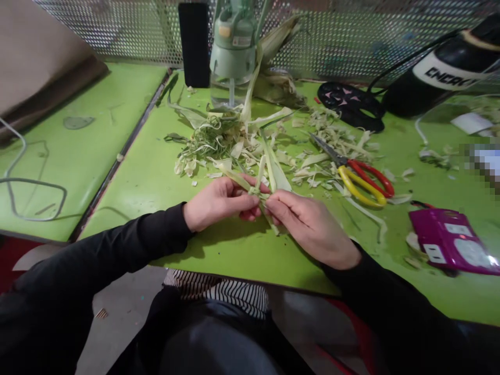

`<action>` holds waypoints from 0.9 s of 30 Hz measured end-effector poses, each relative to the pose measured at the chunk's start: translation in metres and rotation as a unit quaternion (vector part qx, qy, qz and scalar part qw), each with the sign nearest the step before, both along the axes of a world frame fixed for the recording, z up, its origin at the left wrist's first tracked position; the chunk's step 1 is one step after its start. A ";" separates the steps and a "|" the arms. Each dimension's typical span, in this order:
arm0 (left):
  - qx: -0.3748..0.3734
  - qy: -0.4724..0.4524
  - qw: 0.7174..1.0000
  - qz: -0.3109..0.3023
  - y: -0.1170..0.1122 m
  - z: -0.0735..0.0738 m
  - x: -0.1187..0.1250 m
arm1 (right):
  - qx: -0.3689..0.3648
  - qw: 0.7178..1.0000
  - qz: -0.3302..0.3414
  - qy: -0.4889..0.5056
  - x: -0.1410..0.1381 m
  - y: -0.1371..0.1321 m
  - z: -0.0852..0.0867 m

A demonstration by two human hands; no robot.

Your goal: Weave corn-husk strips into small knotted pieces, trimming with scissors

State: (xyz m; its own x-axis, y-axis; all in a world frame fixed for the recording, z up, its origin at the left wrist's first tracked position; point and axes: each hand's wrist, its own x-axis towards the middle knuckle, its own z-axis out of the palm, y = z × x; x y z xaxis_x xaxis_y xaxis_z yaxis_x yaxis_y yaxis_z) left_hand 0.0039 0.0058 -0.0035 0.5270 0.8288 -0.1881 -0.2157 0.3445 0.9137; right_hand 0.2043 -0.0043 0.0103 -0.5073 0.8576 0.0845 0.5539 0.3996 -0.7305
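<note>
**Husk knot pinched btwn both hands, loose ends fanning out**

Husk knot [254, 191] is mid-view, held just above the green tabletop [234, 255]. L hand [219, 200], at its 9 o'clock, has thumb pressed on top, fingers curled under. R hand [308, 224], at 4 o'clock, pinches the strips' near side, thumb to index. Ends stick out approx. 10 and 12 o'clock; a short tail hangs to 5.

Handling (my guess): v. light, pliable but springy, prob. splits along the grain if yanked. Best grip: thumb flat on the crossing, other hand pinching strips close to it, not at tips.

Scrap pile [219, 138] at 11, scissors [363, 179] at 3.
</note>
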 end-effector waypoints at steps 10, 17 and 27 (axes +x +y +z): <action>0.125 0.106 0.985 -0.062 -0.008 0.010 -0.004 | 0.069 0.997 0.045 0.006 0.005 -0.013 0.011; 0.183 0.178 0.966 -0.039 -0.004 0.017 -0.009 | 0.073 0.995 0.070 0.012 0.008 -0.012 0.012; 0.079 -0.028 0.987 -0.136 0.003 0.007 -0.012 | -0.051 0.964 -0.144 0.218 0.019 0.020 -0.009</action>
State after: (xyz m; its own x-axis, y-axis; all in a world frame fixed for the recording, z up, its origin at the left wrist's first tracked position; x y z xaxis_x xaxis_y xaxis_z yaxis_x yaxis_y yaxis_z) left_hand -0.0077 0.0088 0.0035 0.7406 0.6712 -0.0312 -0.1868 0.2502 0.9500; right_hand 0.2232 0.0156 0.0015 -0.1832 0.9725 0.1434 0.2630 0.1891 -0.9461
